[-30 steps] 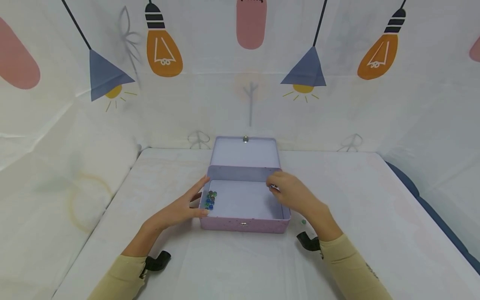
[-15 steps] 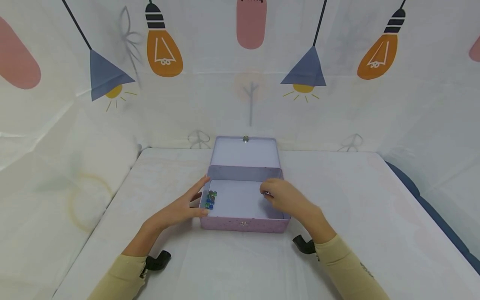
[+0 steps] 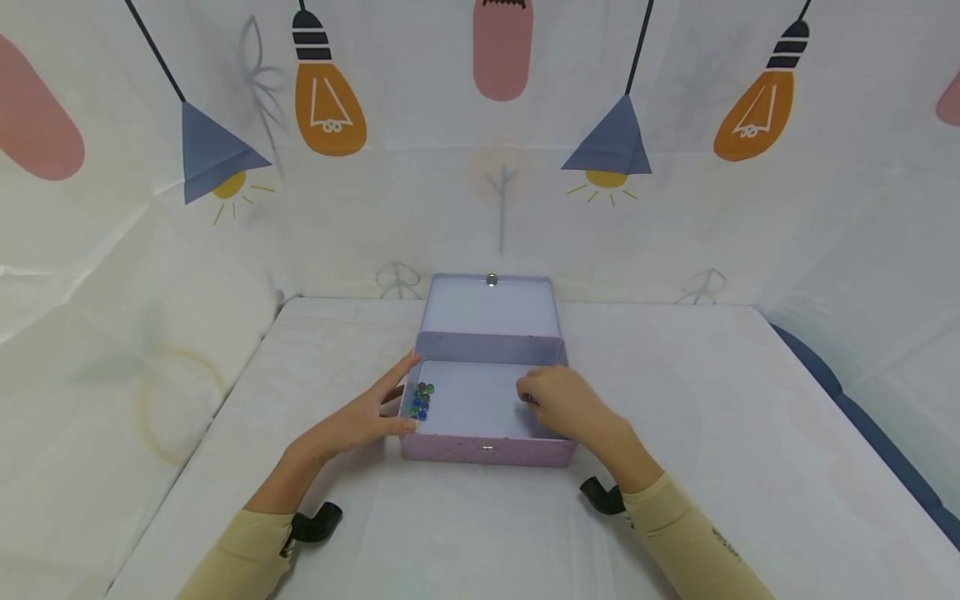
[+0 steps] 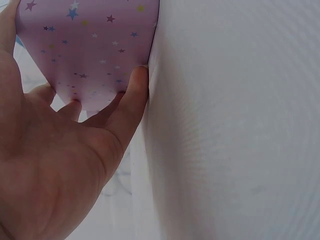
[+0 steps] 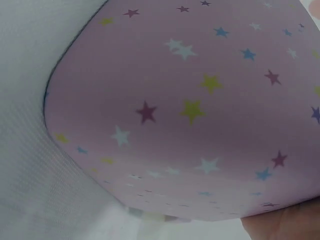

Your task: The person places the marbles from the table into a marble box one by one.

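A lilac tin box (image 3: 487,450) printed with stars stands on the table with its lid (image 3: 491,304) swung up and back. Several glass marbles (image 3: 422,402), green, blue and brownish, lie along its left inner wall. My left hand (image 3: 360,421) spreads its fingers against the box's left side, thumb at the front corner; the left wrist view has its fingertips touching the starred wall (image 4: 85,45). Over the right half of the box floor, my right hand (image 3: 566,402) pinches a small dark marble, mostly covered by the fingers. In the right wrist view only part of that hand shows.
A white cloth covers the table (image 3: 720,400). Behind the box hangs a white curtain (image 3: 420,200) printed with lamps and bulbs. Black curved pieces (image 3: 317,522) stick out at both sleeve cuffs. Something dark blue (image 3: 877,425) runs past the table's right edge.
My right hand has moved left and slightly toward me, lower over the box floor. A green marble on the table right of the box is now hidden behind the right wrist. The left hand stays put.
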`<state>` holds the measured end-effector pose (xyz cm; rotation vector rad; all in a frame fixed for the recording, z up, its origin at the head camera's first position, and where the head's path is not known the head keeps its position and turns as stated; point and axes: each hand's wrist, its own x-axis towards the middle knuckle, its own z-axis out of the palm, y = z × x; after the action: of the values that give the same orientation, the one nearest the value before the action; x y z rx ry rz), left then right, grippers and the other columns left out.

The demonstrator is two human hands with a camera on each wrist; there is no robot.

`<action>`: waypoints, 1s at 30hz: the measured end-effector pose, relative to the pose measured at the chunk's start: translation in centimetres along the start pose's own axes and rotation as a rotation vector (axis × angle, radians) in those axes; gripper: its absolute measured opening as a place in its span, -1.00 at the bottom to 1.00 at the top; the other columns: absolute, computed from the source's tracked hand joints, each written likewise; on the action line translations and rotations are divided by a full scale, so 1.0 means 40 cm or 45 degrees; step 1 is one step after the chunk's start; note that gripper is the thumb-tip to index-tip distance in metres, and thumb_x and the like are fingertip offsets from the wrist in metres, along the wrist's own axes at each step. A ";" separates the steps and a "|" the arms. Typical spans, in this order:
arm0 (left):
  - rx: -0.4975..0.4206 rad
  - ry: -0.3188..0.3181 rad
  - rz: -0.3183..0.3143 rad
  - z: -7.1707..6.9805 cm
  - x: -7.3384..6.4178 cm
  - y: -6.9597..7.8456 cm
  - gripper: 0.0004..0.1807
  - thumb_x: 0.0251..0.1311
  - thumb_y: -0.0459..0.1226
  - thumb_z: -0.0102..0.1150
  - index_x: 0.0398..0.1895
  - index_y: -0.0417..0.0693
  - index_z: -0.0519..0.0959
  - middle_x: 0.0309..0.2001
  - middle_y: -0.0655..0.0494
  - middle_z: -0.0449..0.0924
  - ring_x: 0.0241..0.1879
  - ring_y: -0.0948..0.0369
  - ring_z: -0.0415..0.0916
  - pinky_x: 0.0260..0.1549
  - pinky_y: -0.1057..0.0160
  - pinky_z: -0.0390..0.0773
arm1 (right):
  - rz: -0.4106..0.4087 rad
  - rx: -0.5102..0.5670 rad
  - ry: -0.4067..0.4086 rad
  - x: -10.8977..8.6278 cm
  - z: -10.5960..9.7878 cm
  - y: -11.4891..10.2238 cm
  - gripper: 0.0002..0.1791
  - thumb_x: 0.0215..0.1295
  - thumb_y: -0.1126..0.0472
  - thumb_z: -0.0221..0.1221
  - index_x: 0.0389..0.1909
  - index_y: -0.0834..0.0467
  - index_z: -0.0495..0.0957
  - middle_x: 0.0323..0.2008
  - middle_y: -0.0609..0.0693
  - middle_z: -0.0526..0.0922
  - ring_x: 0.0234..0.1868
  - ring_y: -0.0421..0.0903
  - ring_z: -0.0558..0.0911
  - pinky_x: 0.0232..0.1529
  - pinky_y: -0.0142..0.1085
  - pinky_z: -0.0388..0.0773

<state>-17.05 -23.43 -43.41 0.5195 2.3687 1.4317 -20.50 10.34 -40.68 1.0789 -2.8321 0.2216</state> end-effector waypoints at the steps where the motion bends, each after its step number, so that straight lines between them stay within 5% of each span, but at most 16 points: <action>1: -0.002 0.000 -0.002 0.000 0.000 0.000 0.07 0.22 -0.09 0.30 0.60 0.44 -0.24 0.62 0.34 -0.40 0.56 -0.26 -0.16 0.33 -0.48 0.06 | 0.004 -0.003 -0.003 0.000 0.001 0.000 -0.90 0.16 0.31 0.36 -0.33 0.06 0.70 -0.37 -0.14 0.74 -0.34 -0.20 0.65 -0.22 -0.27 0.61; 22: -0.009 0.003 -0.019 -0.001 -0.003 0.005 0.06 0.23 -0.12 0.29 0.59 0.48 -0.24 0.61 0.37 -0.39 0.57 -0.24 -0.16 0.32 -0.48 0.08 | 0.038 -0.060 -0.029 0.005 0.006 -0.003 -0.90 0.13 0.29 0.35 -0.36 0.01 0.72 -0.39 -0.15 0.76 -0.37 -0.19 0.63 -0.16 -0.18 0.57; 30: -0.012 -0.009 -0.024 0.001 -0.005 0.010 0.08 0.19 -0.01 0.32 0.59 0.51 -0.24 0.62 0.34 -0.44 0.56 -0.24 -0.16 0.30 -0.49 0.09 | 0.058 0.049 -0.030 -0.004 -0.001 0.005 -0.87 0.22 0.30 0.29 -0.28 0.01 0.71 -0.31 -0.18 0.76 -0.30 -0.21 0.65 -0.17 -0.25 0.60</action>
<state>-16.79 -23.34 -43.05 0.4978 2.3536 1.4299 -20.52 10.59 -40.67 1.0310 -2.8869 0.2697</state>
